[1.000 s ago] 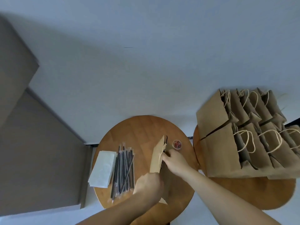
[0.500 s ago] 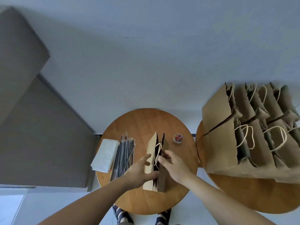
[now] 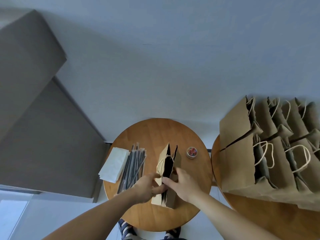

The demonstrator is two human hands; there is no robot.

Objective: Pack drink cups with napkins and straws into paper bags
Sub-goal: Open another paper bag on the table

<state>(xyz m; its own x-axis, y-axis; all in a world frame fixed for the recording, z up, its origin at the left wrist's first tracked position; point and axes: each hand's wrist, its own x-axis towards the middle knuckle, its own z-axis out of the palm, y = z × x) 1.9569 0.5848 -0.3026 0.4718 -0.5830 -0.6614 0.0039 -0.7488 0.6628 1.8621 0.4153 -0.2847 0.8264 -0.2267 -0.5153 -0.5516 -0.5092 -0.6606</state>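
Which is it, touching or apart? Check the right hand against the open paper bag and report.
Touching. The head view shows the right hand holding the paper bag by its right wall, thumb and fingers pinching the paper with no gap.

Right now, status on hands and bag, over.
Upright paper bag, mouth open; left hand and right hand grip its sides. To its left, straws and napkins, untouched.
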